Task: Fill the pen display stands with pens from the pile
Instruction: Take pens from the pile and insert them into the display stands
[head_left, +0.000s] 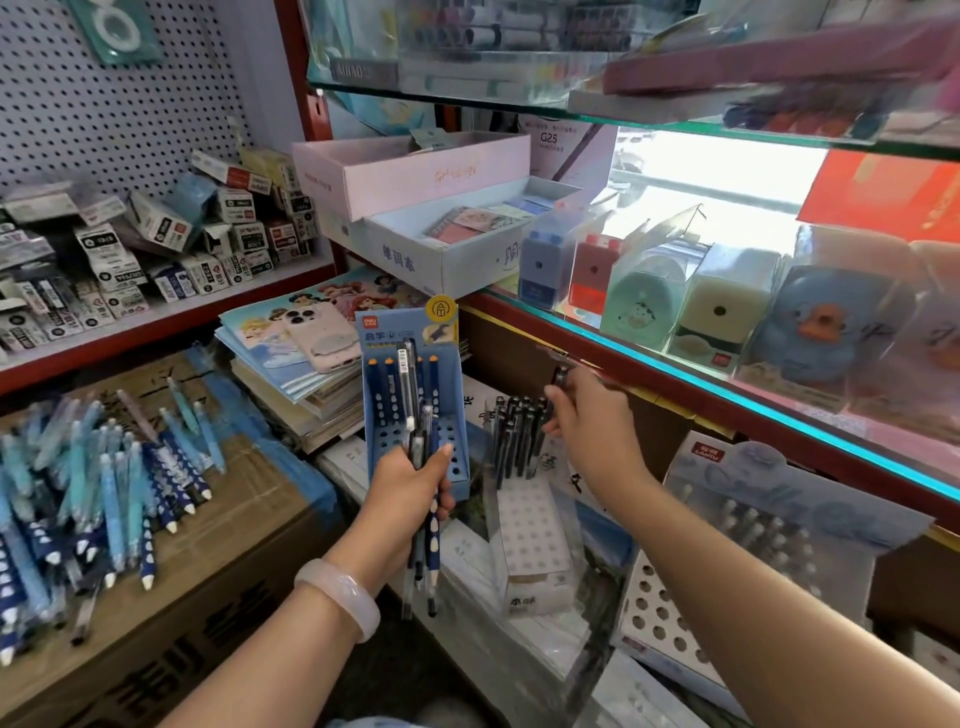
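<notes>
Head view — left hand (410, 483) is gripping a loose pen bundle (423, 467); right hand (582, 410) is pinching one dark pen (558, 375) over the white stand (530, 525) — bundle may be slipping.

Left hand (410, 486), pale bangle on wrist, grips a bundle of dark and blue-dotted pens (423, 499) upright before the blue cardboard pen stand (447, 395). Right hand (584, 415) pinches one dark pen (561, 371) just above the black pens (519, 436) standing in the white perforated stand (530, 525). Pile of blue pens (98, 483) lies on a brown carton (208, 597), well left of the left fingers.
</notes>
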